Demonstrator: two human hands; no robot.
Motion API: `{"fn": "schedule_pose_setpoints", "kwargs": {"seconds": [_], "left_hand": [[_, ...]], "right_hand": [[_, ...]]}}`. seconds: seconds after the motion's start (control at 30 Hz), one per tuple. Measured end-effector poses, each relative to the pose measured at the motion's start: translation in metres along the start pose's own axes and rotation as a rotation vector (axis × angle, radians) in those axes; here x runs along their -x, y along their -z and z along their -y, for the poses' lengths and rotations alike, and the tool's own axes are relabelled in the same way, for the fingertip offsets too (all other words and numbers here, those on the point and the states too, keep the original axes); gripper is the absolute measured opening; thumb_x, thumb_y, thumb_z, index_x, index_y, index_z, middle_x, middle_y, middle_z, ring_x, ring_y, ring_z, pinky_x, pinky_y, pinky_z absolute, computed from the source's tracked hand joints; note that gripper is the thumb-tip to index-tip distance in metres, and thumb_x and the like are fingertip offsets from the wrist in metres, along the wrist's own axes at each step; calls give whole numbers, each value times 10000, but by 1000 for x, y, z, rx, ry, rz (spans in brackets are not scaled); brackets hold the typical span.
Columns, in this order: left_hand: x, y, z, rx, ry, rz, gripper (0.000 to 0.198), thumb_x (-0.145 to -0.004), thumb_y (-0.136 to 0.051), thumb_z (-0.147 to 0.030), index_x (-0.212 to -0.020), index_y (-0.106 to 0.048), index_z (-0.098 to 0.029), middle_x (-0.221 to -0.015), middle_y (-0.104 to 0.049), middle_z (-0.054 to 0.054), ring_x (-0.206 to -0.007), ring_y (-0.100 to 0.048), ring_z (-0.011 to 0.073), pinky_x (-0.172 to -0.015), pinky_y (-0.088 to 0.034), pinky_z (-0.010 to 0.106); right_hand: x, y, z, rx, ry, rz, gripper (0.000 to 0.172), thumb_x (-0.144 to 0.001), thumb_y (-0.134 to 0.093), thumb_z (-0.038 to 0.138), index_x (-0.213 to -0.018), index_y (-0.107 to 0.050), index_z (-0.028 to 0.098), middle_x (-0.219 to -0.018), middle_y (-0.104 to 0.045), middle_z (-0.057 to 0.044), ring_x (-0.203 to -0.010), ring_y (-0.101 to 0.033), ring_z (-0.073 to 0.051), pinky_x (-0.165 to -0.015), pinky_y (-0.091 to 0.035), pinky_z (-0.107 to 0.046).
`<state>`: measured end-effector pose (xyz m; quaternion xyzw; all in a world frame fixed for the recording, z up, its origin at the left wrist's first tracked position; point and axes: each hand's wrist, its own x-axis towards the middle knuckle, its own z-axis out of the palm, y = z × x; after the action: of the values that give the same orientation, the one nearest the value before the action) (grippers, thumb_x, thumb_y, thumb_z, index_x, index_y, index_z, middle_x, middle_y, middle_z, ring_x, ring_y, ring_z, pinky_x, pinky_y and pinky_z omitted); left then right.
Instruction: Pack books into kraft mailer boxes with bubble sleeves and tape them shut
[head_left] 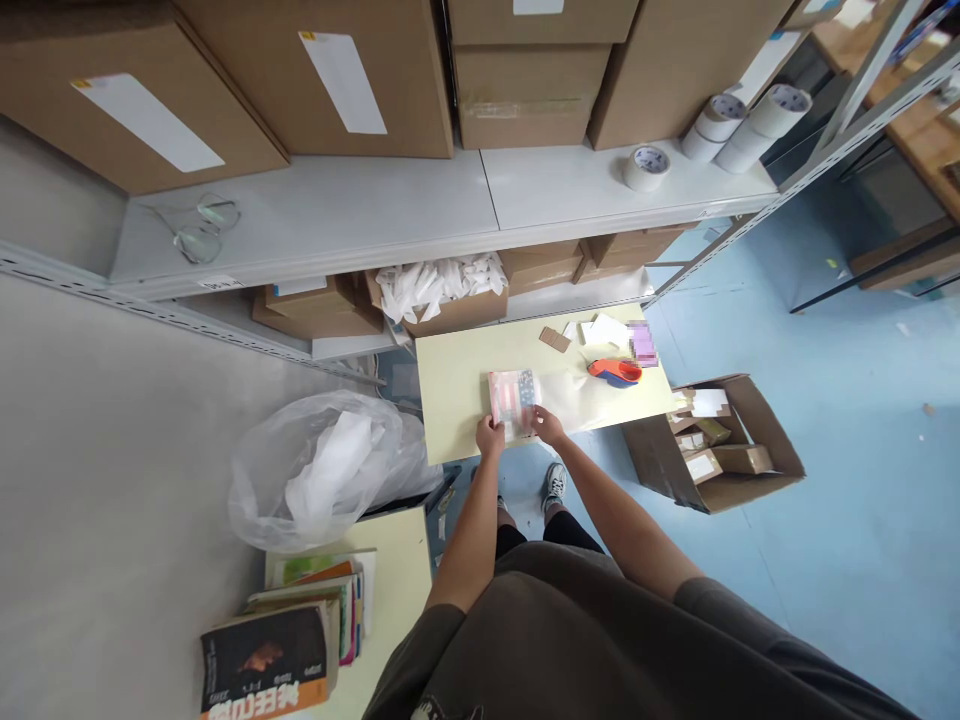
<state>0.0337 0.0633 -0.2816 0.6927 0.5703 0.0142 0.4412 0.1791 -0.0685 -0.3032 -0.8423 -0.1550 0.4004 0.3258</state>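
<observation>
My left hand (490,437) pinches the flag-print packet (511,395) at seven o'clock; my right hand (548,426), can't tell. It seems bagged, clear plastic (574,400) unfolded.

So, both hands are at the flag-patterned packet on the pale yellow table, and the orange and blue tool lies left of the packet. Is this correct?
Not quite: the head view shows the orange and blue tool right of the flag-patterned packet. The left hand and right hand are indeed at the packet on the pale yellow table.
</observation>
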Motion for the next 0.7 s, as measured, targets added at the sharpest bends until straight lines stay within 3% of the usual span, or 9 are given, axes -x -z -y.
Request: {"fn": "schedule_pose_setpoints", "kwargs": {"seconds": [0.23,0.33,0.53,0.7], "left_hand": [[16,12,-4,174,13,-2,152,-910,-685,-198,-1054,-656,-239,-1021,-798,42,-957,-757,203,-853,-534,272],[25,21,-11,166,-35,-3,180,-907,-702,-191,-1062,-641,-257,-1019,-805,23,-951,-761,193,-850,-537,261],[45,21,-48,23,-137,24,232,-904,-731,-199,-1094,-621,-273,-1053,-808,31,-976,-765,210,-843,-520,274],[61,1,-87,-153,-153,8,262,-906,-723,-200,-1124,-595,-268,-1100,-785,65,-1009,-755,248,-814,-499,300]], "right_hand": [[0,-14,2,-328,26,-7,768,-801,-672,313,-1564,-583,298,-1421,-690,-90,-1240,-707,-277,-982,-632,-426],[1,-20,1,-345,36,-32,693,-793,-676,318,-1486,-649,309,-1397,-692,-99,-1244,-695,-286,-963,-638,-429],[-4,-10,-1,-232,77,-29,372,-793,-696,329,-1146,-789,259,-1157,-774,-66,-1112,-714,-271,-984,-613,-436],[1,19,-17,-319,-9,-231,431,-767,-663,353,-1172,-753,238,-1265,-768,-107,-1080,-724,-276,-985,-596,-438]]}}
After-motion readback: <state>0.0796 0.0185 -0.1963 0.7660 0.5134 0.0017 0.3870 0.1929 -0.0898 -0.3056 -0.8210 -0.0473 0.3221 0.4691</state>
